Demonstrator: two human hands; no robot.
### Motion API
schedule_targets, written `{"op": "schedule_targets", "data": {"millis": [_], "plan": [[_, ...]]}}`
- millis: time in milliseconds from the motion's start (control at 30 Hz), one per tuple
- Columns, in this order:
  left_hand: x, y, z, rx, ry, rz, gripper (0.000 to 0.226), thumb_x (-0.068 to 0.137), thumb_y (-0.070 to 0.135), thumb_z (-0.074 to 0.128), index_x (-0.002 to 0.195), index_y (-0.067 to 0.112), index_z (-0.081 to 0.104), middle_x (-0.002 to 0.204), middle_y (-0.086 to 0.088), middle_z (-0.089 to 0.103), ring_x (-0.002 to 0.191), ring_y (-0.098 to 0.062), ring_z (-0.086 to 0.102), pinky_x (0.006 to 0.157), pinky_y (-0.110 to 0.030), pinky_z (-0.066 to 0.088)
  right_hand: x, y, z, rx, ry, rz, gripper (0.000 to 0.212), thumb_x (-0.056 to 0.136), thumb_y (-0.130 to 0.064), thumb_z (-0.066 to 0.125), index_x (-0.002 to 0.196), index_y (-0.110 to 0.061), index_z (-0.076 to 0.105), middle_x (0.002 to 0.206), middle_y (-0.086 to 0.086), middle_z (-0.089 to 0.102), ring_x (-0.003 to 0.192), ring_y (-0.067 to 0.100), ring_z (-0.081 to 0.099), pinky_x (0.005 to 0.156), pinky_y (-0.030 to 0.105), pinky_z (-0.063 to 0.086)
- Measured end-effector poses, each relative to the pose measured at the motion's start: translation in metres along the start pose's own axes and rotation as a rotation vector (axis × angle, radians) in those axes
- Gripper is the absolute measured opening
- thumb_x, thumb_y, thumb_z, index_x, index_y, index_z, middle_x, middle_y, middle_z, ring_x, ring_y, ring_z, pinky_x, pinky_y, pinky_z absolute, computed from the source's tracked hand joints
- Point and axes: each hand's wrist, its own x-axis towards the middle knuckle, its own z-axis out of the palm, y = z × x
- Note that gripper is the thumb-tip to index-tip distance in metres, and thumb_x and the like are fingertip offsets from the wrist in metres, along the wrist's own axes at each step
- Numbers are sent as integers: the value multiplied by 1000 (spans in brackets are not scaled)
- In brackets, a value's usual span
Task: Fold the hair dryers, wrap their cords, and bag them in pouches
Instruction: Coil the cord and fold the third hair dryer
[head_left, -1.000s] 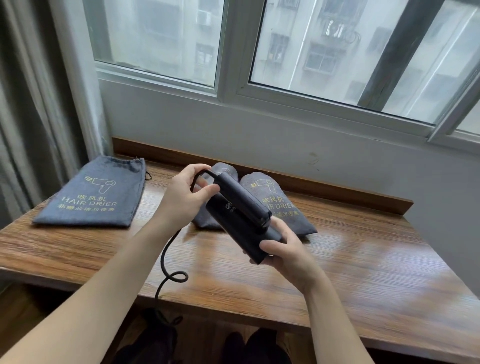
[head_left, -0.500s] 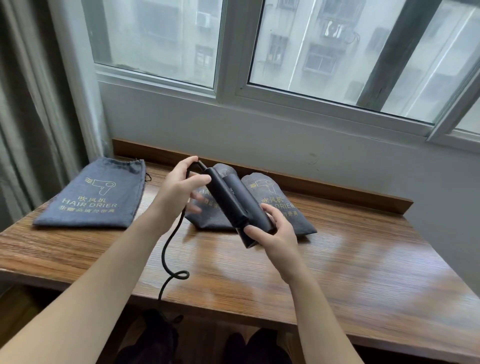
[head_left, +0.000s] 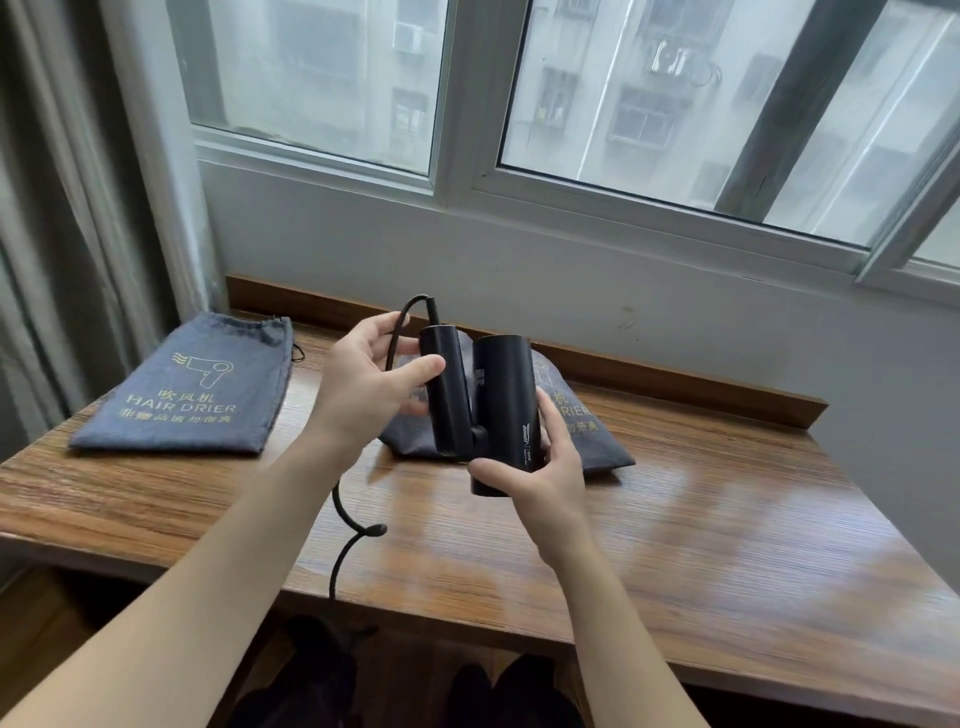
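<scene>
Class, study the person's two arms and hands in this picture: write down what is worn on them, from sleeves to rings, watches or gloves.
Nothing is worn on either. The left hand and right hand are bare, with no gloves, and no rings show on the fingers in view. Both forearms are uncovered to the picture's lower edge: no sleeves, watch, bracelet or markings appear.

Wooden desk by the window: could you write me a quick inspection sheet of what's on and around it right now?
Surface: wooden desk, glossy, with a raised back edge.
Job's things: black folded hair dryer held above the desk; flat grey pouch at left; stuffed pouches behind the dryer.
Clutter: nothing seen.
Hands: left hand holds the dryer's handle, the cord passing through its fingers; right hand grips the barrel.
Cables: black cord loops from the handle top and hangs off the desk's front edge.
Surroundings: window, grey curtain.
</scene>
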Motion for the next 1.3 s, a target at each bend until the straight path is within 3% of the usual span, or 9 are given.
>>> {"op": "schedule_targets", "data": {"millis": [133,300,400,467,567,700,933,1100,1300], "plan": [[-5,-1,12,193,8,59,14,99,26,56,111,23,61,94,8,72,85,-9,72,60,-23,57,1,-1,8,31,1,13,80,66,-18,89,134,-29,47,113,-9,68,103,4,66,83,23,56],[1,-8,5,347,4,94,31,104,21,42,109,38,67,91,4,74,84,-23,70,74,-43,59,3,1,11,287,-128,80,73,65,-17,80,133,-16,51,118,14,69,112,34,65,99,50,52],[3,-10,-1,587,-92,70,30,102,21,43,109,37,68,81,1,72,65,-20,70,52,-27,53,4,-1,14,387,-74,66,68,66,-10,78,129,-11,54,115,18,69,108,37,66,97,52,53],[-1,-9,5,730,-240,-18,26,97,15,49,103,31,69,81,0,71,65,-19,70,52,-27,55,7,-5,18,448,-9,81,64,66,-7,77,127,-9,56,111,18,70,102,36,68,93,55,55],[-9,-10,8,823,-294,-21,33,90,17,48,109,32,70,89,-2,72,85,-25,66,77,-42,57,10,-11,25,363,123,75,71,66,-12,83,129,-22,51,116,10,67,106,28,68,90,51,57],[-5,-9,-2,884,-263,16,30,100,25,43,115,30,68,96,-2,73,94,-23,64,87,-39,53,7,-14,22,92,257,-51,71,72,-10,84,127,-32,45,107,-10,63,94,4,65,83,30,58],[-7,-6,-2,952,-309,-41,28,97,18,45,98,25,72,79,5,72,81,-15,64,78,-35,54,2,-14,24,-285,254,-253,87,71,-30,79,144,-39,33,124,-9,54,113,14,56,90,40,55],[-5,4,-4,971,-316,-11,28,95,14,43,89,25,69,81,1,71,84,-19,64,80,-39,54,-2,-18,8,-118,101,-204,86,74,-7,80,141,-36,35,115,-13,64,107,11,64,90,38,57],[-9,8,1,1002,-330,-24,31,94,16,43,72,34,56,82,-2,68,79,-22,62,68,-33,51,0,-19,3,-16,28,-220,89,70,-7,78,142,-44,40,127,0,60,113,24,62,90,50,57]]}}
